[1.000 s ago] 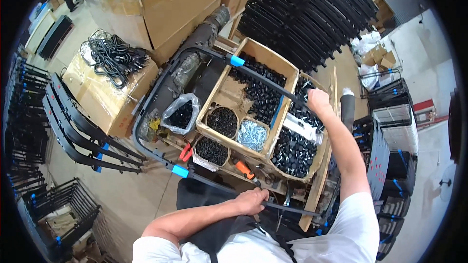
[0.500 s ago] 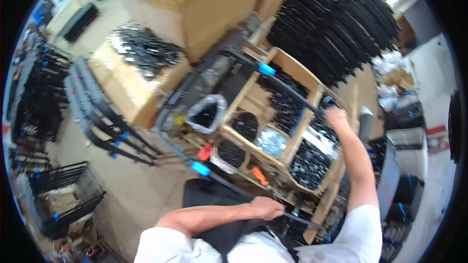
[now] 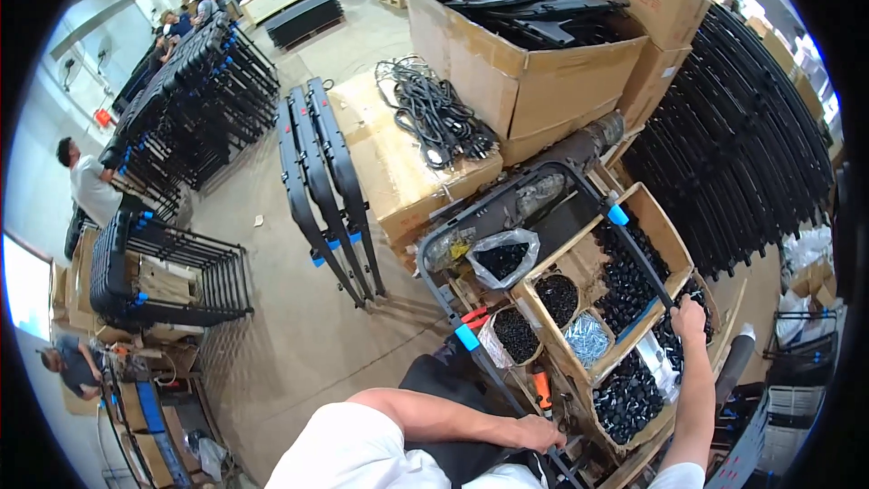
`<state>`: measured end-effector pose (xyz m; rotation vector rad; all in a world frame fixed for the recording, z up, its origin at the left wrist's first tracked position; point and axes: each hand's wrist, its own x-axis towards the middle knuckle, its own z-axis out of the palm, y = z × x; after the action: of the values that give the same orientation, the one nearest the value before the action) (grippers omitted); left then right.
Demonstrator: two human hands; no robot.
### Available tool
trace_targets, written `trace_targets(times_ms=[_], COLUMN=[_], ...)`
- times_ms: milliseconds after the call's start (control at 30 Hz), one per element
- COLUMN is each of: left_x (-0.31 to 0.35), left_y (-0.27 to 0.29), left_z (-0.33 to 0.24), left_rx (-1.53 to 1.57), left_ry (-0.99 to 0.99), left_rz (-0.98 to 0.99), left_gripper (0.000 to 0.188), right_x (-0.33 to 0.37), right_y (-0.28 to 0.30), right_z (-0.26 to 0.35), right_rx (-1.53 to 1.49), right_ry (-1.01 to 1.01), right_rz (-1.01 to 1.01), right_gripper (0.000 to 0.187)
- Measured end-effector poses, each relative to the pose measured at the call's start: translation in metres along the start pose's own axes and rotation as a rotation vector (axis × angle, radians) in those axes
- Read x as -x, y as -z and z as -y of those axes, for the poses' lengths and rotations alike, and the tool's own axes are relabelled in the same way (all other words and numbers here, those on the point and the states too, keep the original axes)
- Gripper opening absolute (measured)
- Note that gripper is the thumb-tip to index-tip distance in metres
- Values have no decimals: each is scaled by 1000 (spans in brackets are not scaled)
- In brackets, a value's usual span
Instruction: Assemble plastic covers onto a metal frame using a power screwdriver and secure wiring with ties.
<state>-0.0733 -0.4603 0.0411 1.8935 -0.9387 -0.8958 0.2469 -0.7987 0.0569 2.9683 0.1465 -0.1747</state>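
Note:
Both my hands grip a U-shaped dark metal tube frame (image 3: 444, 249) with a blue band on each leg. My left hand (image 3: 540, 433) is closed round the end of the near leg. On the far leg, my right hand (image 3: 688, 317) is wrapped close to its end, above the bin. Beneath the frame is a divided wooden bin (image 3: 543, 344) of small parts. It holds black plastic pieces (image 3: 626, 398), silver screws (image 3: 587, 340) and black screws (image 3: 556, 299). An orange-handled screwdriver (image 3: 541, 389) and red-handled pliers (image 3: 475, 317) lie beside the bin's near side.
Three bent black frames (image 3: 321, 181) stand on the floor at left. Behind the bin are a carton with bundled cables (image 3: 439, 118) and a large box of black panels (image 3: 525, 63). Tall stacked black tubes (image 3: 733, 136) rise at right. A person (image 3: 90, 181) stands far left.
The view has swung left, so the bin and frame now appear farther right and more floor shows. Both my hands still hold the tube frame.

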Motion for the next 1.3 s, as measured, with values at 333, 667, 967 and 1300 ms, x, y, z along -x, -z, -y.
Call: trace_targets(times_ms=[333,667,967,1300], left_x=[-4,135,171,250], left_y=[-24,83,218,540], left_z=[14,28,90,196], left_rx=[-201,-21,-98,389], left_ry=[-52,245,180,735], left_rz=[-70,-941,-1317,-1650], left_gripper=[36,35,22,46], right_x=[92,359,359,384], right_y=[7,66,80,68], right_z=[68,203,240,252], right_rx=[-85,-430,-147,337], right_ry=[63,514,89,-92], right_rz=[-107,271,30,637], right_gripper=[43,34,44,46])
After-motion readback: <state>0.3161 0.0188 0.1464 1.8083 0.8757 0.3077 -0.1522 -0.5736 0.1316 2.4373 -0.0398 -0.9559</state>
